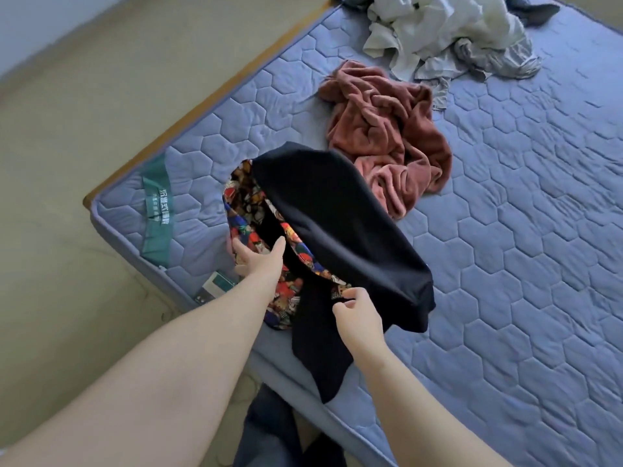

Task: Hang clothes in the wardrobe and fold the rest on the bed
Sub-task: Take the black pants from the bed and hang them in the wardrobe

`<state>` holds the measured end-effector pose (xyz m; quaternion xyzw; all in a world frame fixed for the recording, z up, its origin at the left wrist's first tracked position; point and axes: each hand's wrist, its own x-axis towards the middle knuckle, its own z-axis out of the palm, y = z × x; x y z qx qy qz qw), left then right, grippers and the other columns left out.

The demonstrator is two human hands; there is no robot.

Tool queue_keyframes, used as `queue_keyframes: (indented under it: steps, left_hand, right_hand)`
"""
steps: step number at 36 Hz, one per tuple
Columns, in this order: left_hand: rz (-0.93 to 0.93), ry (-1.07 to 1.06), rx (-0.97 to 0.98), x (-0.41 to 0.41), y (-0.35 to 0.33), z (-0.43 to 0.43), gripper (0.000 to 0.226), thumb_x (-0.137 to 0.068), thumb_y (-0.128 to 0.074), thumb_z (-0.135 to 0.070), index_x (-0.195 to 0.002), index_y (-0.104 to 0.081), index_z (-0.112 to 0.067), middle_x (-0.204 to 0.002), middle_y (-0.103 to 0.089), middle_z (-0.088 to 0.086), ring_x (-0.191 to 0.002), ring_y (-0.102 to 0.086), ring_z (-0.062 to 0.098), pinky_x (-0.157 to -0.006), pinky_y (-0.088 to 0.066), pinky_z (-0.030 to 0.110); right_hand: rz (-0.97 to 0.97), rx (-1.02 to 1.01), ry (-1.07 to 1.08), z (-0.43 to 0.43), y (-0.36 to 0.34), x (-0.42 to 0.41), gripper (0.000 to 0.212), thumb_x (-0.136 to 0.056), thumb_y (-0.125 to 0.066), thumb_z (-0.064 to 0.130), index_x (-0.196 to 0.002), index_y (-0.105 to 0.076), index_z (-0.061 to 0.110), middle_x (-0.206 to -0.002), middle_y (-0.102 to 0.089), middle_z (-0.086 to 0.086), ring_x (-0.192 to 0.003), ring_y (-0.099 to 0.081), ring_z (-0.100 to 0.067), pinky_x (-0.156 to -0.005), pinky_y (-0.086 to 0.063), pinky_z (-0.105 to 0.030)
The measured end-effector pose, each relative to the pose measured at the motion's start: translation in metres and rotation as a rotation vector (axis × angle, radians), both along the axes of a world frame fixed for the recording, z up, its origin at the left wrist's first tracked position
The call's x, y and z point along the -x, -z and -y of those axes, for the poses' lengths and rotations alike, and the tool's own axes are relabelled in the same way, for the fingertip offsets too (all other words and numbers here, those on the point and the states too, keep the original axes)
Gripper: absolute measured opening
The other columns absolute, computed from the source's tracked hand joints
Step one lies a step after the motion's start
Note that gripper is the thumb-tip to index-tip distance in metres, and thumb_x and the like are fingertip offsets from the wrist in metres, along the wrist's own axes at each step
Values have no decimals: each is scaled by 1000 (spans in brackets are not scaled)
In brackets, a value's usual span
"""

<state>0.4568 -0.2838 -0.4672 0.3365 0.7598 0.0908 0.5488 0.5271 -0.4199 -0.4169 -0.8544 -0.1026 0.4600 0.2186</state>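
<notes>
While the left hand (pixel 259 261) presses flat on patterned fabric (pixel 243 203), the right hand (pixel 358 315) — fingers curled — pinches the black garment (pixel 337 224).

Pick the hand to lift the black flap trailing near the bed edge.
Right, likely. The right hand pinches the garment just above the flap, so a short lift would do. The left hand rests on the printed part, farther from it.
</notes>
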Motion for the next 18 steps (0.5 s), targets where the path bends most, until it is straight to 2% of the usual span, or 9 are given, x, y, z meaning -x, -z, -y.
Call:
queue_keyframes:
  steps: [2,4,6,7,10,12,15,16,18]
  left_hand:
    - [-13,-11,20,0,10,-10,88,-89,-59,-30,-148,6,-33,-152,-19,13,-129,-38,35,-102,-39,48]
    - [1,87,63,4,19,-18,76,-93,-53,-12,-149,-2,-19,-143,-39,16,-108,-56,31,-88,-52,41]
    - [-13,185,98,11,23,-21,61,-95,-47,-7,-146,-15,-9,-132,-50,15,-92,-59,26,-73,-54,32]
    - [-32,194,97,14,25,-20,54,-95,-46,-7,-144,-22,-8,-132,-50,16,-91,-55,24,-74,-51,30]
    - [4,211,75,14,15,-12,32,-93,-45,-8,-125,-44,-9,-122,-55,15,-94,-54,26,-88,-49,36]
    - [99,307,52,9,-12,-4,15,-90,-44,2,-103,-49,-4,-101,-61,15,-84,-57,26,-72,-52,28]
    - [258,475,-9,0,-64,3,22,-88,-37,5,-101,-54,-2,-89,-59,12,-78,-54,22,-63,-46,22]
    - [332,516,-31,-2,-83,3,26,-85,-35,7,-93,-57,-4,-79,-60,7,-71,-54,18,-58,-45,19]
    - [500,570,-41,-7,-120,1,33,-82,-31,12,-74,-55,-10,-58,-57,-3,-58,-53,11,-49,-43,14]
  right_hand:
    - [-8,16,-12,-2,3,1,35,-90,-46,17,-124,-45,20,-117,-56,-1,-109,-53,-22,-99,-42,-43]
    - [-20,6,9,-3,5,2,37,-91,-45,15,-128,-43,19,-116,-56,-1,-104,-54,-20,-94,-44,-37]
    - [-31,-28,46,-4,4,4,40,-91,-45,12,-130,-42,18,-111,-56,-1,-95,-54,-18,-83,-46,-32]
    - [-33,-44,57,-4,3,5,40,-91,-45,11,-130,-41,18,-107,-56,-1,-90,-54,-17,-77,-46,-31]
    - [-41,-83,23,-4,0,6,46,-90,-47,10,-134,-38,20,-110,-56,-1,-89,-53,-15,-73,-44,-29]
    - [-37,-109,-84,-3,-3,5,58,-88,-54,11,-140,-31,25,-125,-51,-2,-102,-53,-16,-76,-43,-25]
    - [-5,-153,-273,-5,-13,7,86,-77,-70,19,-146,-21,32,-138,-39,5,-123,-44,-14,-92,-44,-27]
    - [6,-171,-297,-6,-18,7,92,-71,-74,25,-146,-21,34,-139,-37,9,-126,-41,-12,-97,-43,-29]
    - [52,-235,-282,-10,-29,6,90,-59,-76,39,-138,-34,40,-133,-44,11,-121,-45,-12,-97,-45,-35]
